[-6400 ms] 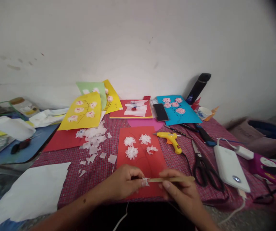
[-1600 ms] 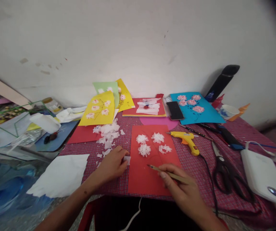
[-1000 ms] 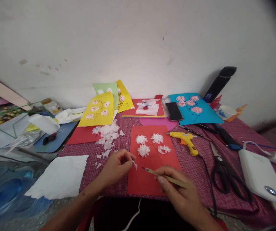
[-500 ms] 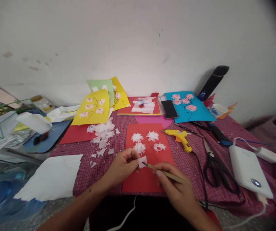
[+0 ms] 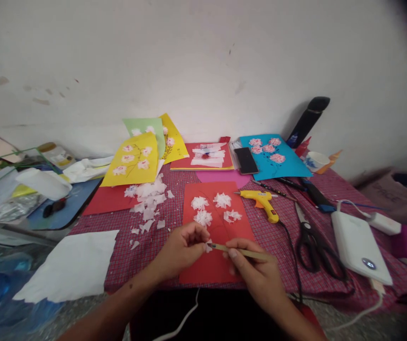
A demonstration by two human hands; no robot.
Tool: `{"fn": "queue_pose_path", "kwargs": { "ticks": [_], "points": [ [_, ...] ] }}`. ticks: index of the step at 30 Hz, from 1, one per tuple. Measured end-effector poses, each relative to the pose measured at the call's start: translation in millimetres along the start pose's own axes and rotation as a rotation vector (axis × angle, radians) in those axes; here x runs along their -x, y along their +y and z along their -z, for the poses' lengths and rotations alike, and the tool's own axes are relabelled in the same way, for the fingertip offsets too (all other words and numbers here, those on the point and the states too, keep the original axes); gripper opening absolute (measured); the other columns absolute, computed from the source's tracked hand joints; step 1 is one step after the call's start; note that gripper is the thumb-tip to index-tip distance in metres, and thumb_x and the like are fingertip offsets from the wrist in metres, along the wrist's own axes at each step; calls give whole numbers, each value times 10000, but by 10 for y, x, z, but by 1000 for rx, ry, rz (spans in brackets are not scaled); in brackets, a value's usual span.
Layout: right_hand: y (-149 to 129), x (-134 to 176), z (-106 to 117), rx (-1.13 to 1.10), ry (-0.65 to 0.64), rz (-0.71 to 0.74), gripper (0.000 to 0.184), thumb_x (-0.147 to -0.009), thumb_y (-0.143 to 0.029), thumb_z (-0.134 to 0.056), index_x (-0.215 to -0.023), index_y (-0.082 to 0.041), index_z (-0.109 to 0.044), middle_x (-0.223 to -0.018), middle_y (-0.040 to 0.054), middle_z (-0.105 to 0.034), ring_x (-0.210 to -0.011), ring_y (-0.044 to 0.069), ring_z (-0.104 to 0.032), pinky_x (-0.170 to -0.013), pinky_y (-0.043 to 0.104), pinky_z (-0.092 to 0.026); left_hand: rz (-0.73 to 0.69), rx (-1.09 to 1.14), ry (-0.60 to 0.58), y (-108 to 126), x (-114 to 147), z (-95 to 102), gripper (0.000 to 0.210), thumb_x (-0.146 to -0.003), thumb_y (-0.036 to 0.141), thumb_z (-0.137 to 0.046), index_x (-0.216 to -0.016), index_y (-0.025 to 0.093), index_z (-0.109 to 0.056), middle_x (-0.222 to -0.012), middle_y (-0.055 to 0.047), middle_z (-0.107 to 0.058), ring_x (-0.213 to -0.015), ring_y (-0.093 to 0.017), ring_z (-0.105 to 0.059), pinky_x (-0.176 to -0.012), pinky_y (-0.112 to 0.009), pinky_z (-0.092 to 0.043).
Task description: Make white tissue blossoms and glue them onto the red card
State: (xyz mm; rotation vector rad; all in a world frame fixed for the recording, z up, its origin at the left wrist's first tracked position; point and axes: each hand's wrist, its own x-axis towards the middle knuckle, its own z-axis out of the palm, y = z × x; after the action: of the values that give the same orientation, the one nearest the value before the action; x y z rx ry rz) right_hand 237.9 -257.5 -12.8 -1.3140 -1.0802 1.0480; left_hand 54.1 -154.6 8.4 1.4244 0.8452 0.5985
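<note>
My left hand pinches a small piece of white tissue paper, mostly hidden behind the fingertips. My right hand grips a slim wooden paintbrush, its dark tip touching the tissue. Both hands are over a red sheet of card at the table's front edge. On that card are several ruffled white paper flowers and thin drawn stems. Left of the card lies a heap of torn tissue pieces.
A yellow glue gun, black-handled scissors and a white power bank lie to the right. Behind are a phone, a blue flower card and yellow flower cards. A white sheet overhangs the left edge.
The tissue piece, spread flat before, is now gathered around the brush tip between my left fingers. The view has shifted slightly to the right.
</note>
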Motion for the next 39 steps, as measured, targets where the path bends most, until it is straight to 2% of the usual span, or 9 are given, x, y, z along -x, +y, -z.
{"fn": "queue_pose_path", "kwargs": {
  "ticks": [9, 14, 18, 21, 24, 26, 31, 35, 39],
  "points": [
    [-12, -47, 13, -127, 61, -24, 267, -889, -431, -687, -943, -171, -715, -758, 44, -732, -501, 127, -607, -474, 238, -474, 6, 87, -19, -33, -13, -41, 126, -743, 219, -712, -836, 188, -631, -755, 8, -664, -691, -123, -607, -694, -267, -476],
    [84, -89, 62, -74, 121, -3, 344, -916, -444, -653, -735, -160, -724, -656, 33, -675, -483, 115, -581, -474, 234, -464, 25, 50, 30, -12, -13, -116, 122, -762, 259, -709, -812, 174, -637, -702, 10, -658, -661, -131, -613, -675, -270, -484],
    [103, 3, 191, -137, 19, 33, 200, -899, -379, -690, -986, -206, -738, -706, 8, -684, -515, 122, -607, -493, 229, -483, 23, 38, -15, -51, -24, -198, 103, -776, 242, -692, -806, 167, -628, -686, 15, -653, -634, -123, -604, -651, -258, -474],
    [80, 71, 326, -33, -72, 116, 128, -914, -313, -670, -979, -228, -740, -744, 8, -684, -545, 125, -621, -515, 231, -496, 48, 84, -73, -82, -56, -254, 117, -772, 237, -699, -812, 163, -618, -711, 14, -658, -641, -119, -606, -653, -255, -476],
    [60, 42, 437, 152, -51, 218, 138, -941, -283, -626, -905, -216, -741, -844, 37, -708, -575, 122, -629, -544, 236, -499, 89, 113, -128, -78, -127, -323, 121, -764, 228, -692, -807, 161, -602, -724, 11, -658, -644, -118, -604, -653, -256, -479],
    [53, -40, 491, 233, -17, 243, 133, -938, -284, -628, -884, -205, -722, -822, 34, -699, -591, 127, -633, -562, 239, -496, 88, 96, -152, -61, -209, -377, 98, -765, 207, -671, -806, 162, -593, -718, 14, -651, -643, -118, -598, -653, -255, -476],
    [49, -342, 612, 262, 87, 198, 197, -960, -333, -577, -837, -194, -642, -793, 18, -651, -574, 124, -600, -567, 245, -488, -92, -148, -139, -52, -540, -494, 51, -785, 135, -606, -814, 176, -600, -729, 28, -625, -659, -113, -572, -622, -226, -433],
    [86, -538, 687, 340, 101, 174, 181, -955, -343, -563, -861, -202, -625, -756, 11, -648, -583, 142, -589, -584, 259, -490, -245, -290, -154, -109, -788, -547, 242, -770, 28, -493, -901, 185, -624, -854, -1, -679, -788, -136, -636, -719, -246, -479],
    [152, -646, 720, 454, 133, 234, 163, -951, -322, -550, -865, -206, -627, -847, 48, -681, -727, 185, -640, -675, 294, -514, -297, -342, -156, -142, -891, -574, 340, -779, 6, -436, -985, 194, -630, -926, -19, -690, -822, -145, -658, -749, -262, -510]
  ]
}}
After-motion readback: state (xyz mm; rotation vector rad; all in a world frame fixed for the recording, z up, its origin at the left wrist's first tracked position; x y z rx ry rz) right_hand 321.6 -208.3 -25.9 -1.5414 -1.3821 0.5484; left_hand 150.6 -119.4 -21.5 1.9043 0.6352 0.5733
